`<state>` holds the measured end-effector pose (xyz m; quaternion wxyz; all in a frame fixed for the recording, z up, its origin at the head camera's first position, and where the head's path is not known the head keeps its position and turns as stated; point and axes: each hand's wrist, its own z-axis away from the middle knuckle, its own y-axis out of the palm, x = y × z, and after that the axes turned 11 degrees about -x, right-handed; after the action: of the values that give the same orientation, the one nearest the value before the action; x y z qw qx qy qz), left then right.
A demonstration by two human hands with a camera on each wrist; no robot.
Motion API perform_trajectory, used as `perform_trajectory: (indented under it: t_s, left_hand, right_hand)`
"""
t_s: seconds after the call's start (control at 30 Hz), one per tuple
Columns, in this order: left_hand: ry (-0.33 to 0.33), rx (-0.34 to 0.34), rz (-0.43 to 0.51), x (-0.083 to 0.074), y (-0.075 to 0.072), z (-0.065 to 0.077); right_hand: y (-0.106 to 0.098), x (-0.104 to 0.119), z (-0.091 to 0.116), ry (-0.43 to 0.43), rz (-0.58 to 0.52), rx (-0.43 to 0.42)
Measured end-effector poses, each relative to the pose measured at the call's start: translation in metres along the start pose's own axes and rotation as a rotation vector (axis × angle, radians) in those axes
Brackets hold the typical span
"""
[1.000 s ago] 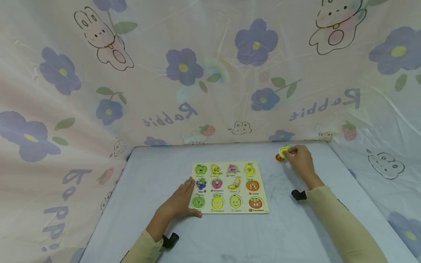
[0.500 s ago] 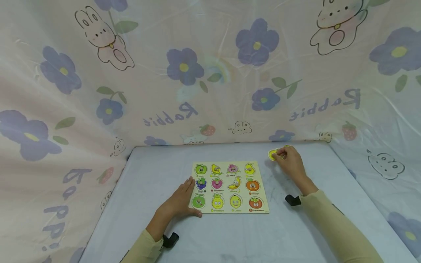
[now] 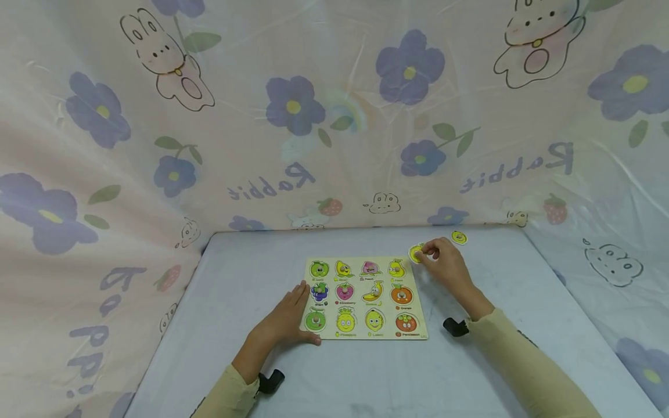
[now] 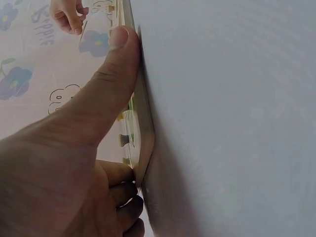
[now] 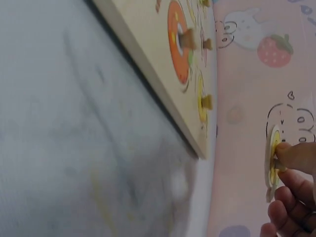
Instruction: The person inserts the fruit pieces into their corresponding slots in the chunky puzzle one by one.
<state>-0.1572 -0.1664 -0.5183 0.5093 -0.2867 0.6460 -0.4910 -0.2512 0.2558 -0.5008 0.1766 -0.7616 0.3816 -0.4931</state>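
Observation:
A wooden fruit puzzle board lies flat on the table. My left hand rests at its near left corner, thumb along the front edge and fairly straight fingers against the left side. In the left wrist view the thumb lies on the board's edge. My right hand pinches the small knob of a yellow pineapple puzzle piece, held tilted near the board's far right corner. The right wrist view shows this pineapple piece edge-on between thumb and fingers. Pineapple, lemon and persimmon spots on the board show no knobs.
A yellow lemon puzzle piece lies on the table behind my right hand. Knobbed pieces such as the orange sit in the board. A patterned curtain rises behind the white table.
My right hand has carried the pineapple piece leftward and nearer, toward the board's far right corner. The lemon piece now shows fully; the red piece seen earlier is out of sight. My left hand stays put.

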Motion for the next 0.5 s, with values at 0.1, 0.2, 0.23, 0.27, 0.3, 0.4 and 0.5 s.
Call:
perform_trajectory:
  t_s: [0.1, 0.2, 0.23, 0.27, 0.3, 0.4, 0.5]
  left_hand:
    - [0.002, -0.003, -0.005, 0.001, 0.001, 0.0]
    - [0.007, -0.004, -0.003, 0.002, 0.002, 0.0]
    - [0.008, -0.004, -0.004, 0.002, 0.003, -0.001]
    - [0.009, -0.005, 0.001, 0.002, 0.003, -0.001]
    - [0.009, -0.004, 0.004, 0.002, 0.003, -0.001]
    - [0.009, -0.003, 0.0, 0.002, 0.002, -0.001]
    - [0.006, -0.004, 0.001, 0.001, 0.002, -0.001]
  right_hand:
    - [0.004, 0.006, 0.004, -0.031, -0.008, 0.014]
    - [0.007, 0.013, 0.008, -0.047, -0.017, 0.033]
    - [0.008, 0.016, 0.01, -0.053, -0.018, 0.04]
    - [0.008, 0.018, 0.011, -0.058, -0.018, 0.046]
    - [0.009, 0.02, 0.012, -0.059, -0.017, 0.053]
    - [0.012, 0.025, 0.016, -0.073, -0.02, 0.067]
    - [0.015, 0.03, 0.019, -0.083, -0.022, 0.084]
